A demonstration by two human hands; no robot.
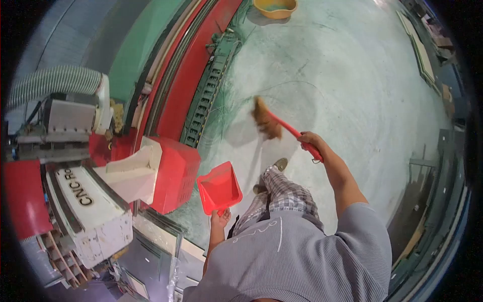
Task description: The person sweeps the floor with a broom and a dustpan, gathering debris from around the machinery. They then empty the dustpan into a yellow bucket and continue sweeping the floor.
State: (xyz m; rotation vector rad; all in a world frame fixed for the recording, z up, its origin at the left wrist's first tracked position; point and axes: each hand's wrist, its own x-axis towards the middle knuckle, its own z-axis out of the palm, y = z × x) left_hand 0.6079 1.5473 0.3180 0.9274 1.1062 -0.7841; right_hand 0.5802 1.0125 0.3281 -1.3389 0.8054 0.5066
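Note:
My right hand point(311, 143) is closed round the red handle of a hand brush point(266, 121). The brush's brown bristles point up and left and look blurred, above the pale dusty floor point(352, 95); whether they touch it I cannot tell. Lower left, my left hand point(220, 218) grips the short handle of a red dustpan point(220, 188). The pan's open side faces away from me, beside the red machine housing. Its tray shows no visible debris. Brush and dustpan are apart.
A red and white CNC machine point(90, 201) with a ribbed hose point(55, 83) fills the left. A green toothed rail point(206, 100) runs along its red side. A yellow basin point(275, 8) stands at the top. Panels point(420, 50) lean at the right.

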